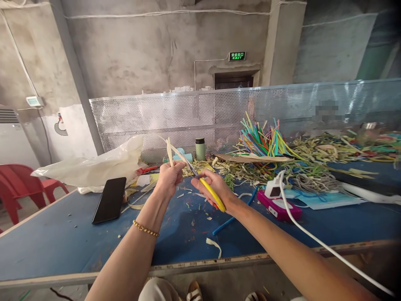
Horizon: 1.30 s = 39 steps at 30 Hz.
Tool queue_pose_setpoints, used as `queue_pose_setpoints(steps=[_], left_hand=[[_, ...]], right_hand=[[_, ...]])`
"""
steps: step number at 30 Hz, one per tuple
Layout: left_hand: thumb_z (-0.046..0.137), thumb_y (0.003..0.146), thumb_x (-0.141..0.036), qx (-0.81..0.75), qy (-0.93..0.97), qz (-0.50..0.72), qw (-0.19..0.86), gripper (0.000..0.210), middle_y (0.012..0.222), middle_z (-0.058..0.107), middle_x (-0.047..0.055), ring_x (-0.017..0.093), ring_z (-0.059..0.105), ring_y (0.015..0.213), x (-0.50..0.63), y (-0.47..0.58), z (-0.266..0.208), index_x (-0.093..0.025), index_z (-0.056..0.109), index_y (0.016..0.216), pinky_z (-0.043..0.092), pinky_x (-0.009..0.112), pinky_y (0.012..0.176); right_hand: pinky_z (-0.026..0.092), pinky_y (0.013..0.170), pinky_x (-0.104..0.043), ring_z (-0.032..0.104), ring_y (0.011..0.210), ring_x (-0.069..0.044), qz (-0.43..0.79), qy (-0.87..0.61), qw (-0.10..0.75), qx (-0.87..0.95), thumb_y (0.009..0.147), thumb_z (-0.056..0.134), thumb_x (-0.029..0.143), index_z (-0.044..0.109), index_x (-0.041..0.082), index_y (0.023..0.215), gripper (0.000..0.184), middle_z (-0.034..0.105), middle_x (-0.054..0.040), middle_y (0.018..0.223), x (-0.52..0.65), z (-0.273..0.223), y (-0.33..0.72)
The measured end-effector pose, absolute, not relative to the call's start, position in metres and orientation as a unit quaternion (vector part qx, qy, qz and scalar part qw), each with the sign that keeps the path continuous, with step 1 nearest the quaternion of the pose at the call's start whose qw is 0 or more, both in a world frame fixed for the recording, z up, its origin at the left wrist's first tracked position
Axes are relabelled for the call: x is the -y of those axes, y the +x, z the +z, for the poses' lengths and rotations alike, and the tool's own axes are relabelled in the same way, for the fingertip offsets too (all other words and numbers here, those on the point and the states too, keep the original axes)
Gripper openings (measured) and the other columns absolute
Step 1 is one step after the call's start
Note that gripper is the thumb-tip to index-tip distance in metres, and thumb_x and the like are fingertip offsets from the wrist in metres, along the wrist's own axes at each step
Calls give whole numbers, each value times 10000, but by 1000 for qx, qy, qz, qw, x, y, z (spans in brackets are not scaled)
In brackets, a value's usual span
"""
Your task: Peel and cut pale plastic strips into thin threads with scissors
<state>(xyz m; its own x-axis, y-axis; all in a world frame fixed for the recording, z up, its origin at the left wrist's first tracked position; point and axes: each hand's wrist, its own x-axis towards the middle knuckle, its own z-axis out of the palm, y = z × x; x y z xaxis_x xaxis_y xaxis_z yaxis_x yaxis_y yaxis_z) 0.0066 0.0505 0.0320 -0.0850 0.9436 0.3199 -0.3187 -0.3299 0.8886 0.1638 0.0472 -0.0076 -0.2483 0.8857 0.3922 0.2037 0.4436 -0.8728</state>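
Note:
My left hand (170,175) is closed on a pale, dry husk strip (169,151) whose split ends stick up above the fingers. My right hand (216,188) is wrapped around a pair of scissors with yellow handles (213,195). Their metal blades (191,168) point up and left, close to the strip; whether they touch it I cannot tell. Both hands are above the blue tabletop (175,238), where small scraps lie scattered. A curled pale scrap (214,246) lies near the front edge.
A black phone (109,200) and a plastic bag (94,167) are at left. Behind stand a green jar (200,149) and a bundle of coloured stems (263,136). Heaped dry husks (328,146), a magenta box (279,205) with a white cable (300,225), and a blue stick (236,215) are at right.

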Motion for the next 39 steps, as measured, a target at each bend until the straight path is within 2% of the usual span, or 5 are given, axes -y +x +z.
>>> queue_pose_setpoints(steps=[8,12,21,39], left_hand=[[705,619,-207,-338,488,655,467,189,359,273,-123,19,188,318,-50,7,31,-165,522,638,122,196,363],[712,617,-214,-338,492,652,467,200,356,270,-124,18,188,317,-50,7,31,-166,519,633,119,195,363],[712,599,-220,-346,497,645,466,198,359,268,-124,15,183,320,-48,7,33,-163,526,638,116,193,366],[710,620,-224,-360,534,606,467,189,368,294,-108,23,204,323,-44,10,32,-162,532,605,131,213,376]], right_hand=[[244,245,-158,347,271,-42,359,-362,481,713,718,763,515,529,215,852,404,451,106,459,-50,-9,171],[241,231,-172,350,259,-61,375,-360,471,713,728,742,538,522,225,869,408,436,112,434,-52,-12,174],[267,202,-191,387,232,-86,374,-378,470,704,706,746,554,535,227,913,440,513,98,466,-54,-16,172],[246,272,-182,356,269,-61,355,-352,497,709,678,770,548,547,208,831,435,441,106,408,-45,-4,173]])
